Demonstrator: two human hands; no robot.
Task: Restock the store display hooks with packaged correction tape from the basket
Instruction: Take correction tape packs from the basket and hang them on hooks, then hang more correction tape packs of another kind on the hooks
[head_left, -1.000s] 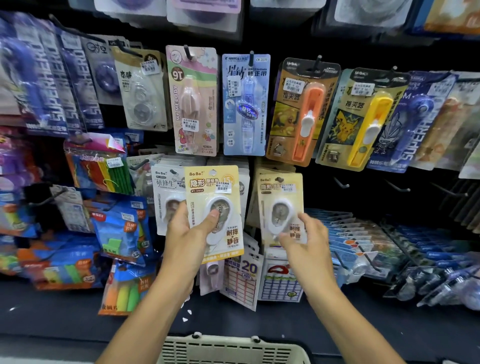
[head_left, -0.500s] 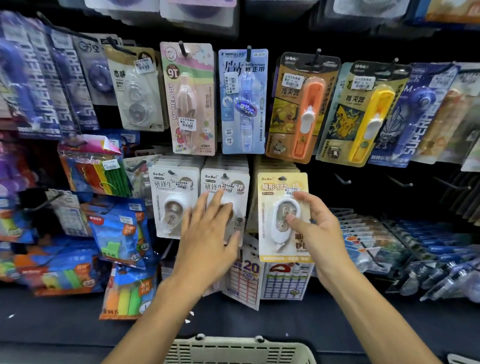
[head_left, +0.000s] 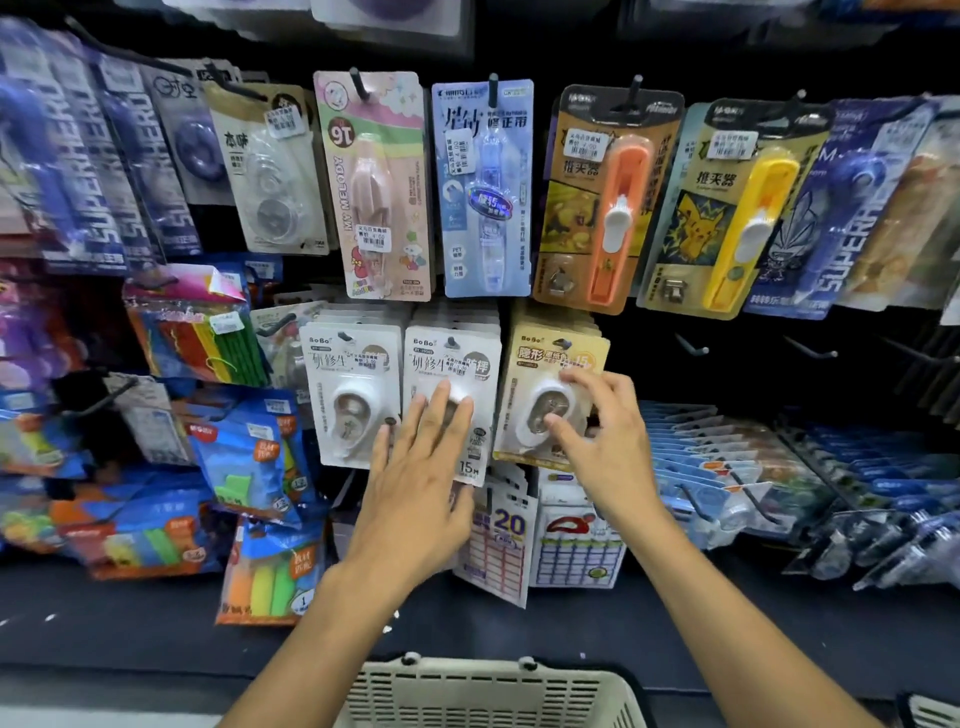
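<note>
Three stacks of BoBo correction tape packs hang side by side on hooks in the middle row. My left hand (head_left: 421, 483) lies flat with straight fingers on the middle white pack (head_left: 452, 358). Another white pack (head_left: 348, 384) hangs just left of it. My right hand (head_left: 602, 441) is on the yellow-carded pack (head_left: 545, 358), thumb under the clear blister and fingers curled over its top right. That yellow pack hangs at the front of its stack. The cream plastic basket (head_left: 488, 691) sits below my arms at the bottom edge; its contents are out of view.
Above hang longer tape and pusher packs, pink (head_left: 379, 182), blue (head_left: 483, 187), orange (head_left: 608, 202) and yellow (head_left: 727, 208). Two bare hooks (head_left: 691, 345) stick out right of the yellow stack. Sticker sheets (head_left: 576, 540) hang under my hands. Highlighter packs crowd the left.
My left hand carried a yellow pack a second ago; it now presses flat on the white stack. My right hand stays on the yellow pack, which sits further back on its hook.
</note>
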